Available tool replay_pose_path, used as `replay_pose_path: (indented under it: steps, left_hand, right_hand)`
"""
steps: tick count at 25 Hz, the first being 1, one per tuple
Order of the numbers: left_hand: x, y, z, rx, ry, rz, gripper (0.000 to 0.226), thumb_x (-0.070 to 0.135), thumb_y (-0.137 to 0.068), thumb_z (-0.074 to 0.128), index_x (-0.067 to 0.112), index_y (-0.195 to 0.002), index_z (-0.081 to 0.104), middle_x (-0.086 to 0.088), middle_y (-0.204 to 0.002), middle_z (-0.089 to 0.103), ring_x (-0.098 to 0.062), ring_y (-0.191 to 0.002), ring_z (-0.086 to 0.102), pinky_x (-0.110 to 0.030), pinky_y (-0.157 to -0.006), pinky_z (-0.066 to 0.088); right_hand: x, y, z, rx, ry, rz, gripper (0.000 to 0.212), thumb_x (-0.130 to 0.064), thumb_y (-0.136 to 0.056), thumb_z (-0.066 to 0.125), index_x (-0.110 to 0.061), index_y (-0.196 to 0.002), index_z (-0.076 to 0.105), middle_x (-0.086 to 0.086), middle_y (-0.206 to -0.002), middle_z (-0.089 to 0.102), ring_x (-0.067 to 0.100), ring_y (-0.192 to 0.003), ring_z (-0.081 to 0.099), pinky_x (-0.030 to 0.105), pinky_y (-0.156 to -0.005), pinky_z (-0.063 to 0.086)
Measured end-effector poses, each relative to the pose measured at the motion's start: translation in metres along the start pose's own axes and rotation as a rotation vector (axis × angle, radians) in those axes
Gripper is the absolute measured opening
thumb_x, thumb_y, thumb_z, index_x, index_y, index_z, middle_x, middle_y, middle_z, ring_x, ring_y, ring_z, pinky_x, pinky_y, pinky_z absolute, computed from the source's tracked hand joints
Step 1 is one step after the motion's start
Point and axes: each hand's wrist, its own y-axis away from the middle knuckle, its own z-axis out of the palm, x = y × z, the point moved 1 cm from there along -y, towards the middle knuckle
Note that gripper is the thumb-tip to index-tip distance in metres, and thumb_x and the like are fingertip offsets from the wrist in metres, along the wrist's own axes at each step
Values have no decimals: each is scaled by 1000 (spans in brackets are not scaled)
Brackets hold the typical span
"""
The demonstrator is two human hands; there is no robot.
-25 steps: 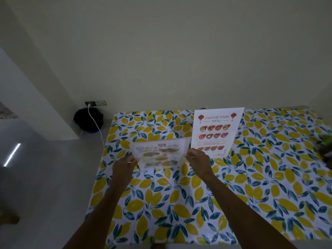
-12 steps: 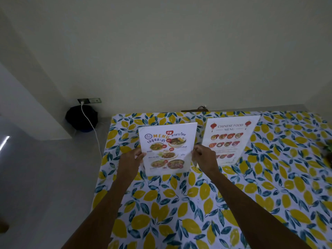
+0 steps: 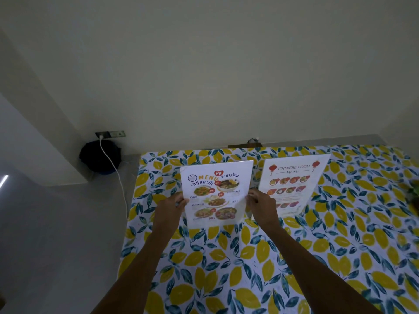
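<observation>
Step in hand, as judged: setting the Thai menu (image 3: 215, 193) upright on the desk (image 3: 226, 268), just left of the Chinese food menu (image 3: 292, 184), which stood tilted back on the lemon-print cloth. At about mid-height the left grip (image 3: 169, 210) pinched the sheet's left edge and the right grip (image 3: 263, 207) pinched its right edge, fingers curled round, both clamped on the menu. Sheet was held face toward the camera, near vertical, lower edge close over the cloth; contact with the cloth could not be told. Next move would call for lowering the bottom edge squarely, apart from the neighbouring menu, and letting go only if it stood. Not made out: any stand or base behind either menu, the fingers behind the sheet, the small print. Lower left corner of the Chinese food menu was covered by the right grip. At the right border a green object (image 3: 413, 196) was cut off.
</observation>
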Motion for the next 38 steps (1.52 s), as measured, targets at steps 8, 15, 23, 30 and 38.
replay_pose_path:
  steps: [8,15,23,30,38]
  left_hand:
    - [8,2,4,43,-172,-34,24,34,-96,55,17,-104,69,-4,-88,75,-20,-69,67,-39,-58,56]
    - [18,3,3,29,-195,-51,20,28,-97,54,13,-100,68,-7,-77,70,-19,-62,61,-34,-54,47]
    - [13,9,12,-13,-126,-152,24,37,-94,55,17,-106,59,-3,-96,69,-24,-85,67,-40,-68,56]
    - [29,40,28,-31,-235,-275,56,45,-90,57,9,-129,40,-15,-122,54,-35,-103,60,-48,-79,54]
    - [106,93,99,-73,-387,-334,76,52,-95,45,6,-150,23,-17,-155,29,-33,-137,39,-44,-106,40]
  right_hand:
    - [-3,0,0,-11,100,-10,16,-17,-93,58,-11,-86,70,11,-78,75,23,-64,66,32,-59,49]
    - [-8,0,-1,-19,141,1,22,-16,-93,58,-5,-80,72,15,-70,73,25,-57,63,32,-55,46]
    - [-2,10,-8,-60,83,-62,20,-16,-95,56,-6,-94,72,13,-81,75,25,-66,67,32,-59,50]
    - [25,24,-38,-179,103,-111,22,-26,-94,56,-13,-104,71,11,-90,76,25,-79,70,37,-70,56]
    - [101,49,-125,-196,122,-130,21,-24,-92,61,-14,-109,70,6,-105,75,21,-92,69,36,-82,57]
